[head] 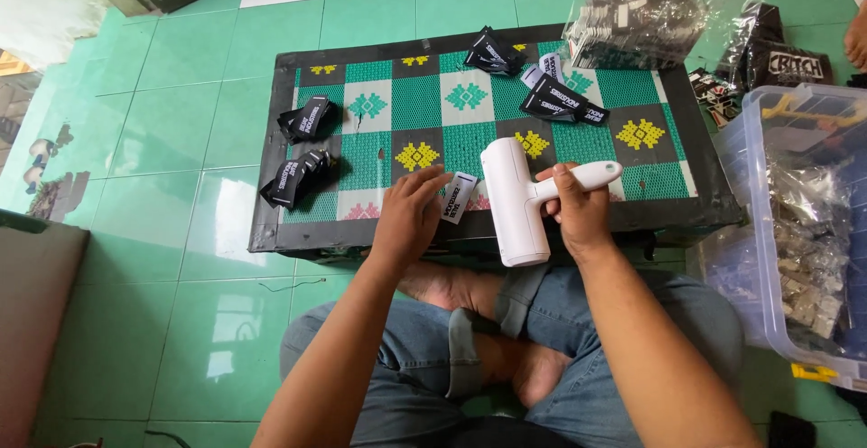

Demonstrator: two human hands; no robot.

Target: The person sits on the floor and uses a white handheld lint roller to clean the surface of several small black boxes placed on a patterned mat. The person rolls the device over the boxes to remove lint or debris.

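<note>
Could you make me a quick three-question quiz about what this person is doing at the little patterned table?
1. True or false: the right hand grips the handle of a white handheld device.
2. What do the left hand's fingers press on? A) a black strap bundle B) a small white label C) the clear storage bin
3. Fill in: the low table has a mat patterned in green, grey and ____ squares.

Key: 1 true. 2 B, the label lies on the table edge beside the device. 3 white; black folded labels lie scattered on it.
</note>
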